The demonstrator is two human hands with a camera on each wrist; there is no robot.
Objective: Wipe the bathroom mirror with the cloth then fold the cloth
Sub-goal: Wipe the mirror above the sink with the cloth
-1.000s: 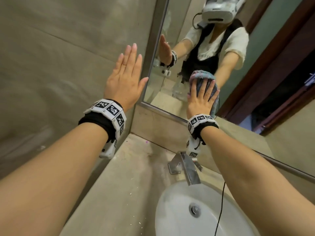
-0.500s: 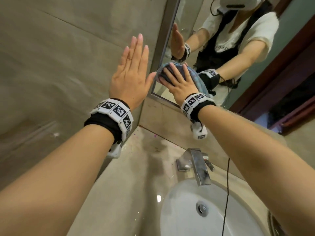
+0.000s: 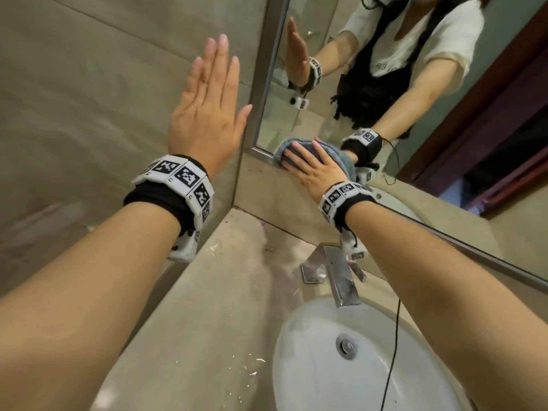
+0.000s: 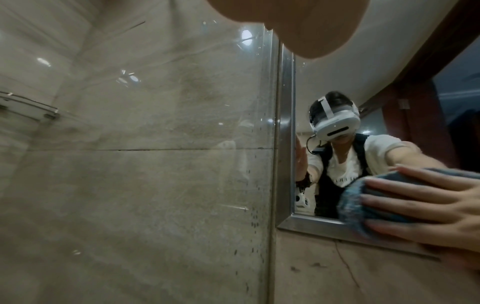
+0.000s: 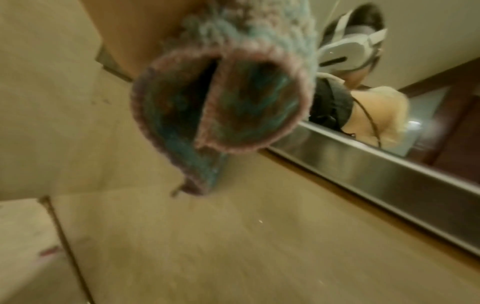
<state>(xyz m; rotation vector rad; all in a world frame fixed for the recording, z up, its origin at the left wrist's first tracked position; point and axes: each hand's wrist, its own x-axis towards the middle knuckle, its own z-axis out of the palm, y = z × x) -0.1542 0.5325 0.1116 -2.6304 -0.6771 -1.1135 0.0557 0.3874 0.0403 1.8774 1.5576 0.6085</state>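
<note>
A blue fluffy cloth (image 3: 289,146) (image 4: 355,197) (image 5: 221,98) sits bunched at the mirror's (image 3: 370,84) lower left corner, over its steel frame (image 4: 285,144). My right hand (image 3: 308,167) (image 4: 426,205) lies flat on the cloth with straight spread fingers and presses it against the glass and frame. My left hand (image 3: 207,105) is flat with straight fingers on the beige tiled side wall (image 3: 103,84), left of the mirror. In the right wrist view a folded end of the cloth hangs below the palm.
A white basin (image 3: 311,366) with a chrome faucet (image 3: 338,274) sits in the beige counter (image 3: 207,292) below the mirror. A thin black cable (image 3: 393,345) hangs over the basin. The mirror reflects a person with a headset and a dark wooden door frame (image 3: 489,114).
My right hand has slid the cloth left and down across the mirror to its lower left corner. The left hand has stayed flat on the wall.
</note>
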